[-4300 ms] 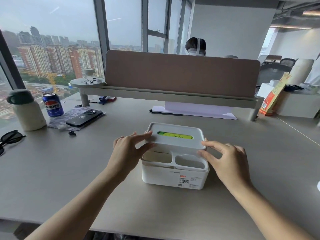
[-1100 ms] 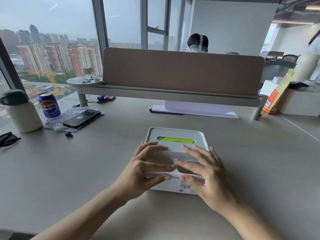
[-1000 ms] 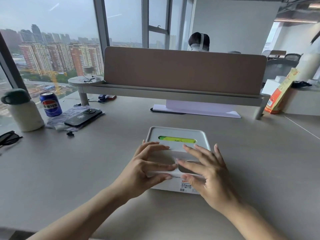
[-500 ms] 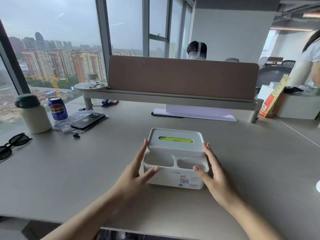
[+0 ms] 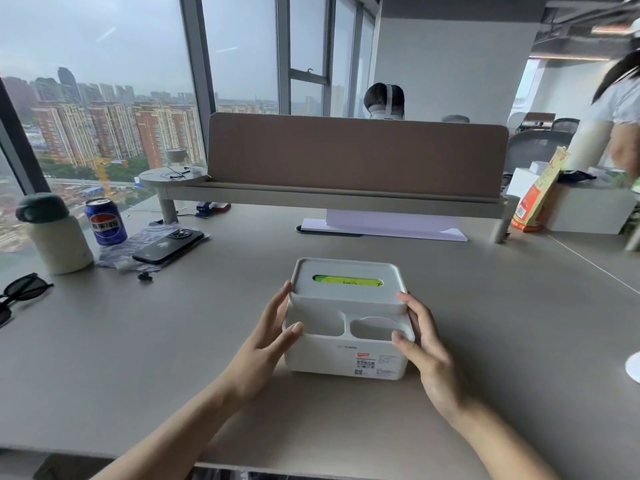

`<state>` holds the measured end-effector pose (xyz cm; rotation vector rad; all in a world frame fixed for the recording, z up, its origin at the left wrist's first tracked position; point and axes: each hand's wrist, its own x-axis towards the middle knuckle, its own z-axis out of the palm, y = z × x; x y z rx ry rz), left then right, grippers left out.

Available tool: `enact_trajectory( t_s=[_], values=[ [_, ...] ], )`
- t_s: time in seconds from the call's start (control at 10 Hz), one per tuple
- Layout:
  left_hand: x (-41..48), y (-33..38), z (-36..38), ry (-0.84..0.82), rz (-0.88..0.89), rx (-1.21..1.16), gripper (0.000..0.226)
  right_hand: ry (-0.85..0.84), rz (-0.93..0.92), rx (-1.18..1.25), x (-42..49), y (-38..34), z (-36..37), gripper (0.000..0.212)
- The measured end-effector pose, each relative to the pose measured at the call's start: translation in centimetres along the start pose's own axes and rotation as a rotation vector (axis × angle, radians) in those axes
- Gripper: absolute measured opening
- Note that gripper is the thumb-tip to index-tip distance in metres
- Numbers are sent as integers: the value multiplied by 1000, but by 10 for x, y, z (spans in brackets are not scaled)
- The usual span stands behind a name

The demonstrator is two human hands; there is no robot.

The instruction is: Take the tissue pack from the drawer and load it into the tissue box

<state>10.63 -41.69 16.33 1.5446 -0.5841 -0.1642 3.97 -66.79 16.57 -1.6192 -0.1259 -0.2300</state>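
Note:
A white tissue box (image 5: 332, 358) stands on the grey desk (image 5: 173, 341) in front of me, its lid (image 5: 346, 292) seated flat on top. Through the lid's slot shows the green tissue pack (image 5: 348, 281) inside. Two hollow compartments sit at the box's front. My left hand (image 5: 266, 337) lies against the box's left side, fingers spread, thumb at the front corner. My right hand (image 5: 420, 341) rests against the right side in the same way. Neither hand lifts the box. No drawer is in view.
On the left of the desk lie a phone (image 5: 168, 244), a cola can (image 5: 105, 221), a pale bottle (image 5: 55, 233) and sunglasses (image 5: 20, 292). A brown divider (image 5: 356, 154) on a shelf runs across the back. An orange packet (image 5: 536, 192) leans at right; people are beyond.
My hands pressed down on top of the box's front a second ago. They have since slid off to its left and right sides. The lid, earlier raised, sits flat.

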Motion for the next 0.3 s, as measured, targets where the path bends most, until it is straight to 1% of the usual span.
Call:
enact_trajectory(
  t_s=[0.1,0.2,0.3],
  values=[
    [1,2,-7,-52,-7,30,65,-11,8,-42,1,-5,-4,52],
    [0,4,-21,4,-14,252,70,-39,-3,-135,-1,-17,-9,59],
    [-1,7,-31,198,47,524,64,73,-64,-152,-1,-47,-27,71]
  ],
)
